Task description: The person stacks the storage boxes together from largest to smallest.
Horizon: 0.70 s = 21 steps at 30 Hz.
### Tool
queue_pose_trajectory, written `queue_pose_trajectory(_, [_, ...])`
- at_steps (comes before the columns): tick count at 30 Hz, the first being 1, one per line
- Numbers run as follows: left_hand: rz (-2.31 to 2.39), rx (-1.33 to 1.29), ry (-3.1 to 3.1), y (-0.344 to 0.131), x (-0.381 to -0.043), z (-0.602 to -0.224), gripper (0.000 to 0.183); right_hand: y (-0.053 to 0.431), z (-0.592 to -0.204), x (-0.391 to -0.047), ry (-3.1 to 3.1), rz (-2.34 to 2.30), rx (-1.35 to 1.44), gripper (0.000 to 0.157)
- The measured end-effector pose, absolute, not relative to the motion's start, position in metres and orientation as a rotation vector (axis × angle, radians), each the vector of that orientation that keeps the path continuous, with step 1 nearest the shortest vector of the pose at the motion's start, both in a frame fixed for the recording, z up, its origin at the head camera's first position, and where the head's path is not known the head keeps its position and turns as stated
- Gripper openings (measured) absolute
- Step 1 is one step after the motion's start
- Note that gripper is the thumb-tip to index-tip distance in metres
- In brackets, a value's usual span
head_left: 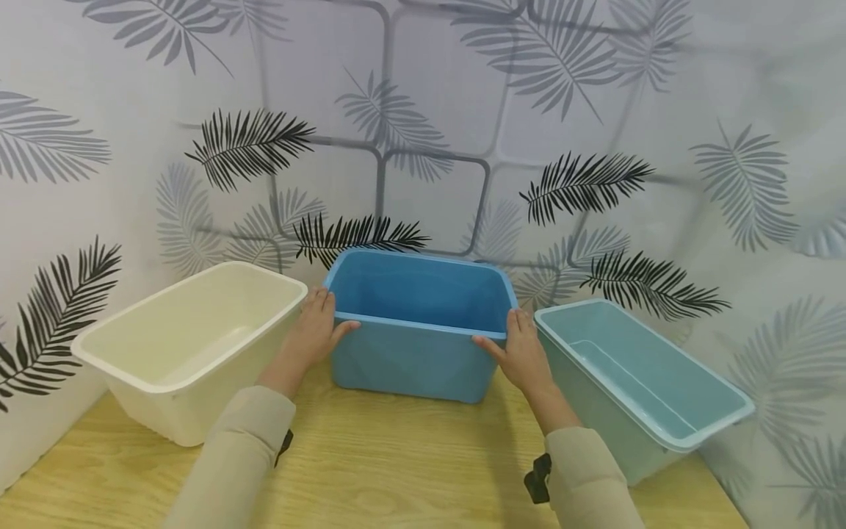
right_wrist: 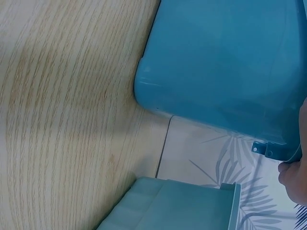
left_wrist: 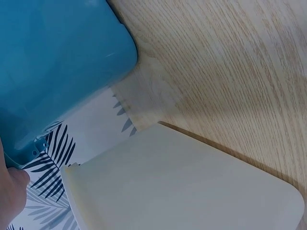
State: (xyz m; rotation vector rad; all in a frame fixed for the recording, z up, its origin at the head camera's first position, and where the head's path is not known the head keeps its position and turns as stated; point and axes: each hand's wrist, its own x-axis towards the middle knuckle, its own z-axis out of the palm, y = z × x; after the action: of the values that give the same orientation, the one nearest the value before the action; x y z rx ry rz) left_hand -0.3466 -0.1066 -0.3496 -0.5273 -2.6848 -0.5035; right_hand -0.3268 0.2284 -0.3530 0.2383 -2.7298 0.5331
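A blue rectangular plastic bin stands upright on the wooden table, near the patterned backdrop. My left hand grips its left end, with the thumb over the front rim and the fingers at the side. At the opposite end my right hand holds the rim in the same way. Both wrist views show fingertips curled under the lip of the bin, beside small tabs with holes. No contents show in the visible part of the bin's inside.
To the left stands a cream bin, angled inward, close to my left hand. A pale teal bin sits at the right, beside my right hand. Leaf-patterned fabric rises behind the wood-grain table.
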Motion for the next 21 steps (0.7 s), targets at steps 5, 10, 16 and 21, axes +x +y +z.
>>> queue_pose_trajectory(5, [-0.489, -0.542, -2.660, -0.1076, -0.3471, -0.3516, 0.074, 0.2286, -0.3531, -0.3263, -2.735, 0.534, 0.236, 0.088])
queue_pose_trajectory(10, [-0.495, -0.537, -2.657, -0.1074, -0.3473, -0.3535, 0.074, 0.2291, -0.3532, -0.3248, -2.739, 0.524, 0.237, 0.088])
queue_pose_trajectory(16, [-0.475, -0.546, -2.610, -0.1068, -0.3463, -0.3545, 0.072, 0.2289, -0.3529, -0.3240, -2.739, 0.510, 0.234, 0.088])
queue_pose_trajectory(21, [-0.460, -0.541, -2.593, -0.1066, -0.3440, -0.3548, 0.071, 0.2287, -0.3522, -0.3211, -2.737, 0.510, 0.242, 0.088])
